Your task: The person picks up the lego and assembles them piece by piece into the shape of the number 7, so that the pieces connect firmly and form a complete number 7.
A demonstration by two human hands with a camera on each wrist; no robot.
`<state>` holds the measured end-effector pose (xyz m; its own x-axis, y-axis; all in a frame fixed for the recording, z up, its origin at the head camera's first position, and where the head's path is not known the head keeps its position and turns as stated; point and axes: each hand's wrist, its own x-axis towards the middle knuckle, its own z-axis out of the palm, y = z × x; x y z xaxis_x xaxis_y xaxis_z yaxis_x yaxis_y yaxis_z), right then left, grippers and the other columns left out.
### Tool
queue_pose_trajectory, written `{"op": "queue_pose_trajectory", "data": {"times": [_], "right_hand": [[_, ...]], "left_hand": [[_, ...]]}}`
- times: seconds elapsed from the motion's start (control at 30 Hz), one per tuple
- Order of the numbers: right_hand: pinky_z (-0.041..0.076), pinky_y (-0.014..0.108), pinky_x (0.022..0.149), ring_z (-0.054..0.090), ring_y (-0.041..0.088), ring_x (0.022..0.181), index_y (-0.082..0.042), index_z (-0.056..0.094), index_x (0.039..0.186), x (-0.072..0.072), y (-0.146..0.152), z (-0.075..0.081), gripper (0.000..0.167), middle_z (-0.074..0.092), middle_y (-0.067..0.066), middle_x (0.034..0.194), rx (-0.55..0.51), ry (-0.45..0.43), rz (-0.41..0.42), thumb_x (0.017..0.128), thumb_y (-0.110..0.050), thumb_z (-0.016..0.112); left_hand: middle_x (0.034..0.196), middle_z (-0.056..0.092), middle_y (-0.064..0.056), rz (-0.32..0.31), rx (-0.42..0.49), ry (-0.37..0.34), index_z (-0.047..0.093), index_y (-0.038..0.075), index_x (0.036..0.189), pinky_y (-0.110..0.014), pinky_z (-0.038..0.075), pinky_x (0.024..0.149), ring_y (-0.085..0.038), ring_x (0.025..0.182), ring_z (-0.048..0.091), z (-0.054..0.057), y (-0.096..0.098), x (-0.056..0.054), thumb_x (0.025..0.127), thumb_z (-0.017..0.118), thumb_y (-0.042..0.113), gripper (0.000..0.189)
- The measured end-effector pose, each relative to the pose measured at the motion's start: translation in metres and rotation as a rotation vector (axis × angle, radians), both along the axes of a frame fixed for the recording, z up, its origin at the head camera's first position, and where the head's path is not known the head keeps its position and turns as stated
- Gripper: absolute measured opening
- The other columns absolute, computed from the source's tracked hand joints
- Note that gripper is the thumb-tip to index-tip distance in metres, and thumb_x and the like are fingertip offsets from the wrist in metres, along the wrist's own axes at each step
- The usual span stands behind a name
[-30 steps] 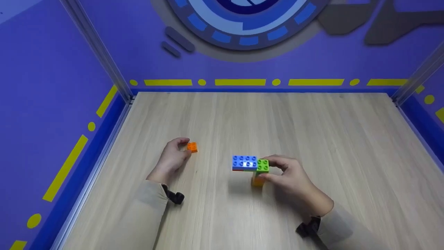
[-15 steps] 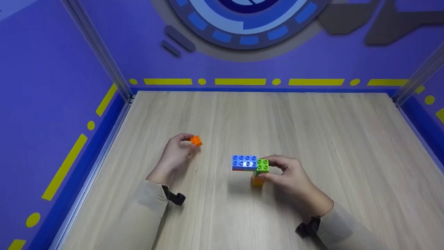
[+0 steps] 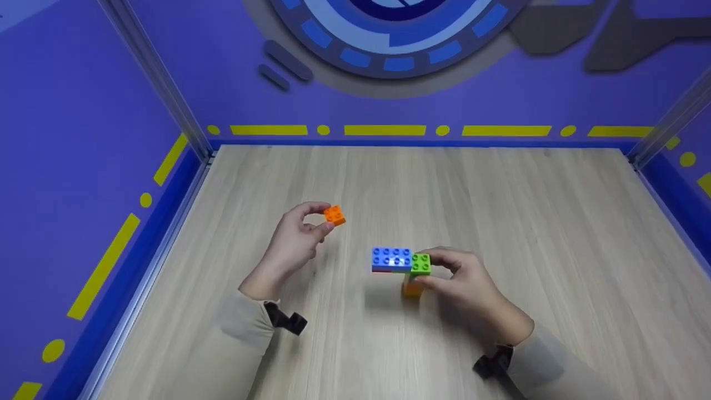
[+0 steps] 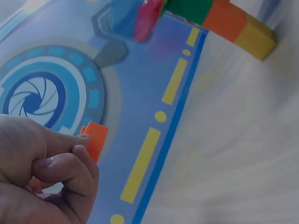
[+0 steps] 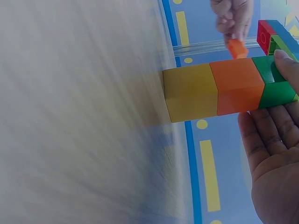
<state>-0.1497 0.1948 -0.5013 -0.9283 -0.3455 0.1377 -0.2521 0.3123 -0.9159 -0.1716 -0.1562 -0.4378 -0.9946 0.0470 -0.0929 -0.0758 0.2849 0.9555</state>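
My left hand (image 3: 294,239) pinches a small orange toy brick (image 3: 334,215) between thumb and fingertips, raised over the table left of a brick build. In the left wrist view this orange brick (image 4: 96,140) shows side-on at the fingertips. My right hand (image 3: 472,283) grips the build near its top, thumb on the near side. From the bottom, the column has a yellow brick (image 5: 191,93), an orange one (image 5: 239,86) and a green one (image 5: 276,95). A light green brick (image 3: 421,263) tops it. Beside that, a long blue brick (image 3: 391,259) juts left, with a red brick (image 5: 265,38) under it.
The build stands on a light wood-grain table (image 3: 500,200). Blue panels with yellow markings, such as the back wall (image 3: 389,111), enclose the table's back and sides. Black straps, like the left wrist mount (image 3: 286,318), sit at both sleeve cuffs.
My left hand has lifted the small orange brick off the table and carried it rightward and away from me, toward the build. The right hand and the build have stayed put.
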Motion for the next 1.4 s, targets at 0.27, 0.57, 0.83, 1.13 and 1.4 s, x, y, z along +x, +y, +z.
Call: {"op": "queue_pose_trajectory", "data": {"times": [0.27, 0.57, 0.83, 1.13, 1.4], "right_hand": [[0.062, 0.033, 0.111, 0.077, 0.013, 0.114, -0.010, 0.084, 0.127, 0.003, -0.001, 0.000, 0.037, 0.084, 0.001, 0.123, -0.001, 0.017, 0.001, 0.092, -0.011, 0.095], [0.061, 0.051, 0.114, 0.077, 0.017, 0.115, -0.012, 0.082, 0.132, 0.003, -0.002, 0.003, 0.041, 0.083, 0.000, 0.125, 0.048, -0.002, 0.005, 0.094, -0.018, 0.095], [0.060, 0.049, 0.116, 0.077, 0.015, 0.116, -0.016, 0.084, 0.130, 0.003, -0.002, 0.004, 0.036, 0.084, -0.003, 0.123, 0.041, -0.009, 0.014, 0.095, -0.022, 0.094], [0.058, 0.027, 0.110, 0.078, 0.013, 0.114, -0.014, 0.084, 0.128, 0.003, -0.001, 0.003, 0.035, 0.085, -0.001, 0.123, 0.007, 0.014, 0.020, 0.094, -0.017, 0.094], [0.057, 0.024, 0.110, 0.078, 0.013, 0.114, -0.015, 0.085, 0.128, 0.002, -0.001, 0.002, 0.035, 0.085, 0.006, 0.124, -0.012, 0.043, 0.038, 0.095, -0.015, 0.093]], "left_hand": [[0.093, 0.069, -0.003, -0.064, 0.019, 0.062, 0.068, 0.015, 0.150, -0.021, 0.033, 0.050, -0.012, 0.058, 0.041, 0.018, 0.016, 0.009, 0.110, 0.077, 0.019, 0.041], [0.137, 0.070, -0.005, -0.121, -0.054, 0.192, 0.076, 0.018, 0.141, -0.022, 0.042, 0.063, -0.018, 0.087, 0.056, 0.031, 0.036, 0.017, 0.104, 0.085, 0.022, 0.038], [0.131, 0.073, 0.003, -0.211, -0.154, 0.272, 0.079, 0.022, 0.136, -0.038, 0.047, 0.093, -0.021, 0.109, 0.058, 0.035, 0.059, 0.023, 0.103, 0.086, 0.026, 0.034], [0.134, 0.078, 0.007, -0.287, -0.150, 0.297, 0.081, 0.021, 0.132, -0.051, 0.050, 0.108, -0.019, 0.121, 0.061, 0.030, 0.081, 0.023, 0.102, 0.087, 0.028, 0.031], [0.137, 0.077, 0.012, -0.345, -0.148, 0.295, 0.082, 0.024, 0.131, -0.050, 0.050, 0.113, -0.016, 0.131, 0.061, 0.024, 0.091, 0.024, 0.103, 0.087, 0.030, 0.030]]}}
